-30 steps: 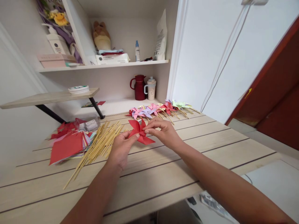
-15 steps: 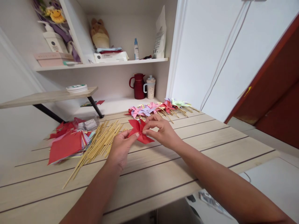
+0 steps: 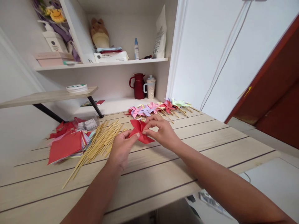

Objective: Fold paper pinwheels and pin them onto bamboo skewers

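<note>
A red paper pinwheel [image 3: 137,127] is held just above the wooden table [image 3: 210,146] between both hands. My left hand [image 3: 120,148] pinches its lower left edge with thumb and fingers. My right hand [image 3: 163,132] pinches its centre from the right, fingertips pressed together on the paper. A pile of bamboo sticks [image 3: 99,144] lies just left of my left hand. Beyond it sits a stack of red and coloured paper squares [image 3: 66,144].
A row of finished pinwheels on sticks [image 3: 158,109] lies at the table's far edge. Behind stand a dark red jug [image 3: 139,86] and a speckled cup [image 3: 150,88]. Shelves above hold boxes, a bottle and a plush toy. A small raised board [image 3: 46,97] juts out at left.
Both hands stay on the red pinwheel; the right fingers have shifted slightly at its centre. The view has dropped a little since the oldest frame.
</note>
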`<state>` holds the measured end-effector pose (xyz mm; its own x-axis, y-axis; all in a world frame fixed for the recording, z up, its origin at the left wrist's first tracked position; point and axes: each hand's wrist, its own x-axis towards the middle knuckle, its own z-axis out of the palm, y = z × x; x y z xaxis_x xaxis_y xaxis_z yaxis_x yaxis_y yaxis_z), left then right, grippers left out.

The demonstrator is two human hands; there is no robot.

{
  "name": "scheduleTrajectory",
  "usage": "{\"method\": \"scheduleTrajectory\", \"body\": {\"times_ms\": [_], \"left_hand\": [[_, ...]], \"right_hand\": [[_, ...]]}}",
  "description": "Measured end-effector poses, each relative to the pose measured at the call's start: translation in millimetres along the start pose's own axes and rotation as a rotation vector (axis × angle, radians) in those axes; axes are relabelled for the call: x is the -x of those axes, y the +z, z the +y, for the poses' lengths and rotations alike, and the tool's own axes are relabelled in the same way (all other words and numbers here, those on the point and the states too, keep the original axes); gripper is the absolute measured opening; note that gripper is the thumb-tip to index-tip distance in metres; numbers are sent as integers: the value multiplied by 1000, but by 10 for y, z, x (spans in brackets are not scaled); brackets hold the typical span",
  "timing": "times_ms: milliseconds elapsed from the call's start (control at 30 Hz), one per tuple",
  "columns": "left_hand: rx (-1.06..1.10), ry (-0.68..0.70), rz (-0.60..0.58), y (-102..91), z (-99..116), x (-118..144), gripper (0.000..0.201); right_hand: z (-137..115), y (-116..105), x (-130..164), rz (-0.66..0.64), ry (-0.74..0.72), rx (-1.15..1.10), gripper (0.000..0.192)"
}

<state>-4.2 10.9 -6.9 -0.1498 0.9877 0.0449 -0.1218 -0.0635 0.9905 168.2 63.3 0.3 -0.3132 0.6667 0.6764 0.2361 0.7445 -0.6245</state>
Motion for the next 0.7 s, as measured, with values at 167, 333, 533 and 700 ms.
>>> {"method": "scheduleTrajectory", "body": {"times_ms": [167, 333, 533, 700], "left_hand": [[-13, -1, 6, 12, 16, 11, 33], [-33, 14, 0, 14, 5, 9, 30], [-43, 23, 19, 30, 8, 30, 26], [-58, 59, 16, 39, 15, 38, 24]], "right_hand": [[-1, 17, 4, 11, 15, 7, 12], [3, 20, 5, 7, 22, -2, 11], [-10, 28, 12, 14, 24, -10, 11], [-22, 36, 18, 25, 23, -15, 10]]}}
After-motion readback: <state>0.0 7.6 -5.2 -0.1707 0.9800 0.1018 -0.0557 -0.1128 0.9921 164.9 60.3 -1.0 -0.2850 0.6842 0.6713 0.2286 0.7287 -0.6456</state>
